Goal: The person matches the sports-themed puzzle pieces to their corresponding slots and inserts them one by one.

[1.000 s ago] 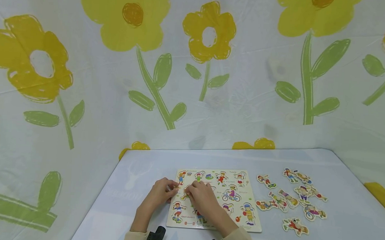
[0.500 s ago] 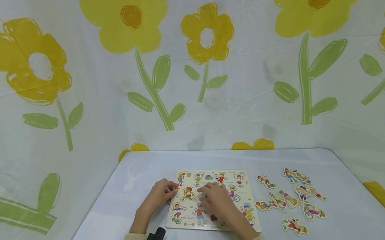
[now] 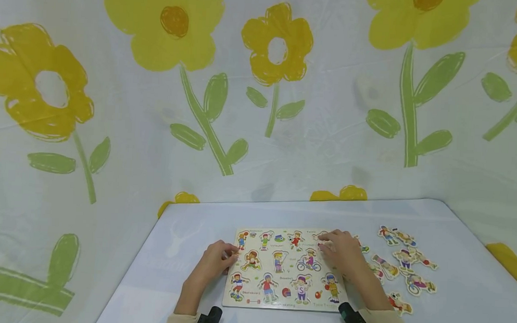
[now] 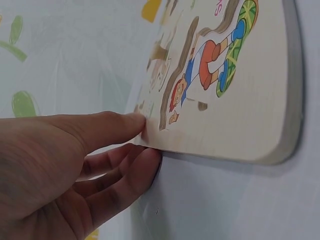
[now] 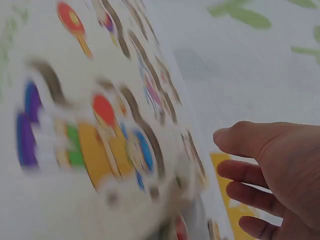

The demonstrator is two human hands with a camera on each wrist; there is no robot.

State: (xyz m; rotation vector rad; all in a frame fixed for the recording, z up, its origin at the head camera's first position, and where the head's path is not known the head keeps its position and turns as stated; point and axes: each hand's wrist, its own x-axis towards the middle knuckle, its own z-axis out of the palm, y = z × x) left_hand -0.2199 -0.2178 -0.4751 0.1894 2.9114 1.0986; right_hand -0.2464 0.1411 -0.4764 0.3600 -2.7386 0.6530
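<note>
My left hand [image 3: 214, 261] holds the left edge of a flat figure puzzle board [image 3: 292, 272]. In the left wrist view, the thumb lies at the board's top edge and the fingers reach underneath. Close by, a running figure [image 3: 252, 260] with a cream rim shows on the board. Above the board's right side is my right hand [image 3: 343, 253], its fingers loosely spread. The right wrist view shows the right hand [image 5: 280, 170] with nothing between thumb and fingers. It hides the board's upper right corner and some loose pieces.
Right of the board lie several loose sports-figure pieces, some overlapping, including a cyclist piece [image 3: 419, 285] and a piece [image 3: 399, 303] partly behind the right sleeve. A white table [image 3: 186, 235] carries everything. Flower-printed cloth [image 3: 310, 164] stands behind and at the sides.
My right hand has left the running figure and moved right across the board, uncovering the figures in the middle. The left hand stays at the left edge.
</note>
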